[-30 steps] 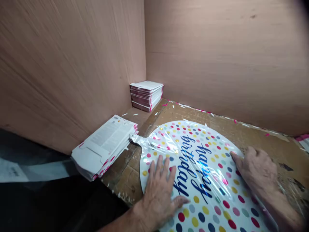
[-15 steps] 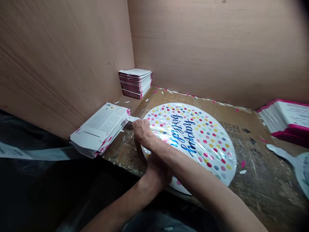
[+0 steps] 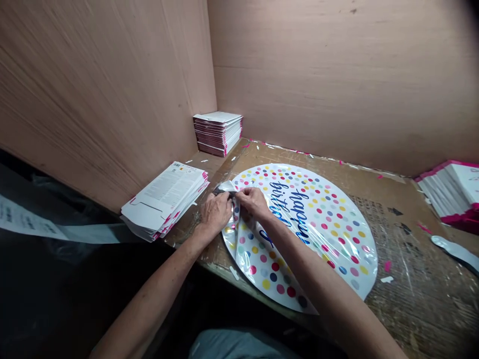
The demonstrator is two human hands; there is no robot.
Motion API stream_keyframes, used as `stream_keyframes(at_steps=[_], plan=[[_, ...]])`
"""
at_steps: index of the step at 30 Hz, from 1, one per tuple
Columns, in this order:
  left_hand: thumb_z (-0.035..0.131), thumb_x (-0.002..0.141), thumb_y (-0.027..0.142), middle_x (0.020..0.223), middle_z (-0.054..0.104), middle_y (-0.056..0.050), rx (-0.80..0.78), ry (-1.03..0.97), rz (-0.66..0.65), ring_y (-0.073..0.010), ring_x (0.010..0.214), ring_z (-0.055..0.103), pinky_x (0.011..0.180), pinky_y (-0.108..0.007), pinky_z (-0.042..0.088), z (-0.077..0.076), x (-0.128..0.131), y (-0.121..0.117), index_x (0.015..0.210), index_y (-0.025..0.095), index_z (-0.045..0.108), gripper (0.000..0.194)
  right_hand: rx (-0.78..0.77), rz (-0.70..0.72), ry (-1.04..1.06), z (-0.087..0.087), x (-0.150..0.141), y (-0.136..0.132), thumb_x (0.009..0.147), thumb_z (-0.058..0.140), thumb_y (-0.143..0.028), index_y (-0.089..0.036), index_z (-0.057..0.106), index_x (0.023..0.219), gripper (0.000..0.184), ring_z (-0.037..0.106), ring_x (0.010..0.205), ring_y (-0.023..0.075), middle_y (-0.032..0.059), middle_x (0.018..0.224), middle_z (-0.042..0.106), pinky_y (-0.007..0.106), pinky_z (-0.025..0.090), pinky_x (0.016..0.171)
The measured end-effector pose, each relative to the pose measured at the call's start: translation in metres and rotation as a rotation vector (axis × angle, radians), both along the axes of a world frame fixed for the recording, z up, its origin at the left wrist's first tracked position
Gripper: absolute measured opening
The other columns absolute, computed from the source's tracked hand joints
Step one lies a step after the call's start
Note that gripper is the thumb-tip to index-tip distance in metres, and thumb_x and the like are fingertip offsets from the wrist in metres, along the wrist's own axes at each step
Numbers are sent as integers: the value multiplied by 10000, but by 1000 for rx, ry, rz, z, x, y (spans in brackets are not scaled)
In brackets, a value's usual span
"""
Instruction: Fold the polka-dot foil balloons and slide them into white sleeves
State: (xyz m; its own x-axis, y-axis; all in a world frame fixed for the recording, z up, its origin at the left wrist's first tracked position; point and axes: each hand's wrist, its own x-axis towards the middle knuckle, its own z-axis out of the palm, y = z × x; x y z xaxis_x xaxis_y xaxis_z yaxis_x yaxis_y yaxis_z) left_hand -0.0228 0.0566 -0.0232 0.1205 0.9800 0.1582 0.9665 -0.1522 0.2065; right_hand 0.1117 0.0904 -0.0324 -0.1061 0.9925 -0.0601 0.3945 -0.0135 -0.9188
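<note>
My bare left hand [image 3: 216, 214] and bare right hand [image 3: 254, 203] sit close together, almost touching, backs up and fingers curled downward in a tight pinch. My left forearm [image 3: 153, 281] slants in from the lower left, my right forearm [image 3: 310, 281] from the lower right, both converging toward my slightly bent wrists.

Round polka-dot foil balloon [image 3: 329, 234], lying flat; left edge crumpled, folded over
</note>
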Motion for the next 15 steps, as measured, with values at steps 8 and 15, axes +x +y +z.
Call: stream_keyframes(at_steps=[8, 15], plan=[[389, 988, 292, 1323, 593, -144, 51, 223, -18, -334, 1112, 554, 889, -432, 444, 0, -1, -7, 1265, 150, 583, 367, -13, -292, 87, 10, 107, -29, 758, 549, -461, -190, 532, 607, 310, 462, 422, 103, -27, 475, 505, 221, 372, 433], [445, 939, 548, 1525, 422, -153, 88, 7, -464, -374, 1441, 295, 1158, -568, 244, -6, 89, -78, 1446, 140, 443, 651, -52, -522, -682, 26, 213, -86, 858, 569, -460, -155, 659, 763, 332, 610, 596, 209, 102, 680, 666, 321, 454, 570]])
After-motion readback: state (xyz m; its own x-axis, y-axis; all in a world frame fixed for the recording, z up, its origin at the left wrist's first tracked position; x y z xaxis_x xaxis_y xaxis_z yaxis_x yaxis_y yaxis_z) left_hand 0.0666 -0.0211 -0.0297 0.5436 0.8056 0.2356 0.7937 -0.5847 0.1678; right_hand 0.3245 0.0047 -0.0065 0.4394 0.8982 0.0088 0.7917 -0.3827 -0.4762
